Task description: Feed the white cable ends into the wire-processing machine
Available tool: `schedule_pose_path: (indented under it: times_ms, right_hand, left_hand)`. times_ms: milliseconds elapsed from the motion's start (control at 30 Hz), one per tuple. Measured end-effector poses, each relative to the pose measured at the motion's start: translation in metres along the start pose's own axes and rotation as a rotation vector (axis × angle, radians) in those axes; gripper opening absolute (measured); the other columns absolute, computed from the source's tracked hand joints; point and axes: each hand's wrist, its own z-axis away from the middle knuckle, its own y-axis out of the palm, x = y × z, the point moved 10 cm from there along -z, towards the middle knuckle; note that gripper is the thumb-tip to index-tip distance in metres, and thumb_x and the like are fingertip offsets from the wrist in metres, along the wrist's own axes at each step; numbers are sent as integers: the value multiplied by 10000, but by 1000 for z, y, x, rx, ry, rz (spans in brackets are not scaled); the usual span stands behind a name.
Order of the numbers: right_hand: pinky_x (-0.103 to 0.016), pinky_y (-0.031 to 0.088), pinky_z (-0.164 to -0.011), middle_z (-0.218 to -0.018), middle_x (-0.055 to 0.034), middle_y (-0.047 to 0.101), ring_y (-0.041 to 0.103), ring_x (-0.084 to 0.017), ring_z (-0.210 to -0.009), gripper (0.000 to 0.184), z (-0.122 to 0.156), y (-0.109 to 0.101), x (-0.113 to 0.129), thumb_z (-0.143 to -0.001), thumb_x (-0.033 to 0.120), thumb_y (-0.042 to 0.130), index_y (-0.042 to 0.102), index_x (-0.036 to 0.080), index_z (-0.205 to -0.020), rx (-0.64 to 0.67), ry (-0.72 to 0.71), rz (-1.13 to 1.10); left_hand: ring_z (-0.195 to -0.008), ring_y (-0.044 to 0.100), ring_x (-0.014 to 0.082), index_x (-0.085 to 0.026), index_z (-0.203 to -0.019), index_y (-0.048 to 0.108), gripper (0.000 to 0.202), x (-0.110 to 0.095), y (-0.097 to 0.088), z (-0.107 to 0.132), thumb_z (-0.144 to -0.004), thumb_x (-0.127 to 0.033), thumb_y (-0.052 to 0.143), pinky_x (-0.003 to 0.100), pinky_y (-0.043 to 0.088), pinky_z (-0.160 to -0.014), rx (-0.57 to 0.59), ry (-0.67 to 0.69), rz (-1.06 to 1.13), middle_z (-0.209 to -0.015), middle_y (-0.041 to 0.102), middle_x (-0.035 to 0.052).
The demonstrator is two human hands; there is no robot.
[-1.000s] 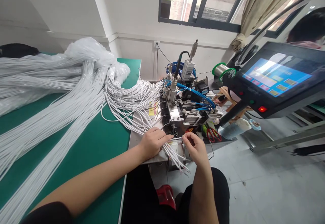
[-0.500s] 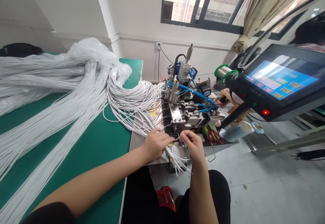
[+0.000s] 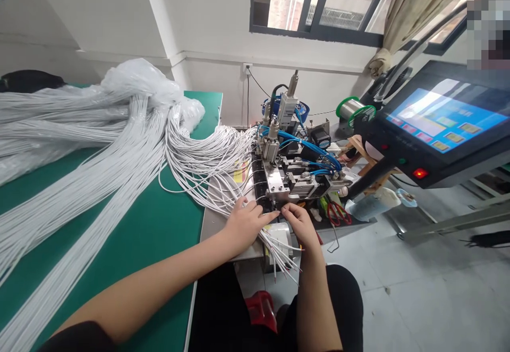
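A bundle of white cables (image 3: 225, 192) runs from the table to the front of a small benchtop machine (image 3: 279, 176). My left hand (image 3: 245, 227) is closed over part of this bundle, its index finger stretched toward the machine's front. Loose cable ends (image 3: 281, 256), some with reddish tips, stick out below that hand. Thumb and fingers of my right hand (image 3: 299, 223) are pinched together beside the left fingertip, close to the machine's lower front. The thin white cable in this pinch is mostly hidden by the fingers.
Long bundles of white cable (image 3: 99, 182) partly wrapped in plastic (image 3: 139, 81) cover much of the green table (image 3: 159, 245). A control screen (image 3: 446, 120) stands right of the machine. Behind it are a green-rimmed wire spool (image 3: 354, 112) and, nearer, red-handled scissors (image 3: 338, 214).
My left index finger has straightened and reaches further right, toward the machine. The right pinch has shifted slightly up, and the cable between the hands shows less.
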Motion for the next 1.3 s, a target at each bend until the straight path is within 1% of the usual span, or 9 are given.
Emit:
schedule_pose_path:
  times_ms: [133,233,367,433,500,700,867,1067,1300]
  right_hand:
    - [-230,323,-526,-584,39,414,374,-119,-566,294,-1,4,-19,-772,431,564,479,197,-616,-39,90,-166]
    - [-232,320,-520,-570,44,406,369,-115,-549,343,2,6,-21,-768,474,589,472,197,-602,-29,115,-199]
    - [-246,329,-551,-601,27,462,409,-126,-573,352,16,-13,-3,-822,479,594,537,182,-642,-126,61,4]
    - [-253,326,-553,-609,19,484,422,-134,-574,333,29,-25,11,-855,469,571,573,181,-689,-196,34,124]
    - [-259,331,-543,-605,13,497,435,-141,-566,317,42,-28,29,-882,449,550,584,185,-709,-186,-2,189]
    - [-278,432,-680,-766,-36,628,574,-182,-726,133,66,3,86,-889,305,581,666,210,-852,-16,-209,440]
    - [-266,448,-717,-857,-33,656,595,-185,-811,79,66,34,97,-834,209,656,675,229,-908,70,-283,632]
    - [-271,435,-719,-808,-35,660,590,-180,-779,96,60,33,99,-891,206,586,672,215,-851,-51,-381,674]
    - [-311,427,-757,-837,-49,658,558,-202,-807,117,53,22,95,-918,222,552,652,203,-860,-177,-386,667]
  left_hand:
    - [-814,551,208,-332,-1273,541,472,1,2,-3,-871,-92,484,440,298,-902,10,-11,-17,-789,620,16]
    - [-848,560,219,-312,-1258,564,483,5,2,1,-832,-92,502,430,315,-872,-27,-13,55,-852,635,28]
    - [-1010,550,246,-225,-1161,635,425,11,-7,12,-756,-125,557,449,294,-927,-154,13,153,-1082,656,71]
    - [-1048,544,251,-202,-1123,650,406,11,-10,16,-736,-119,555,463,275,-959,-191,13,154,-1119,661,73]
    - [-1052,549,247,-195,-1096,657,405,11,-14,17,-719,-102,546,466,272,-966,-211,8,153,-1106,672,67]
    - [-1025,572,231,-193,-1044,663,387,9,-21,18,-703,-73,524,464,279,-960,-258,7,158,-1039,690,46]
    - [-1019,573,234,-204,-1012,664,314,11,-22,19,-736,-117,541,464,275,-961,-270,-8,160,-1019,692,41]
    - [-1045,566,236,-212,-1023,659,305,12,-17,17,-752,-122,551,462,273,-971,-241,-33,159,-1037,688,45]
    - [-1045,565,227,-222,-1025,652,279,13,-17,16,-782,-131,551,459,270,-977,-230,-50,167,-1032,688,34]
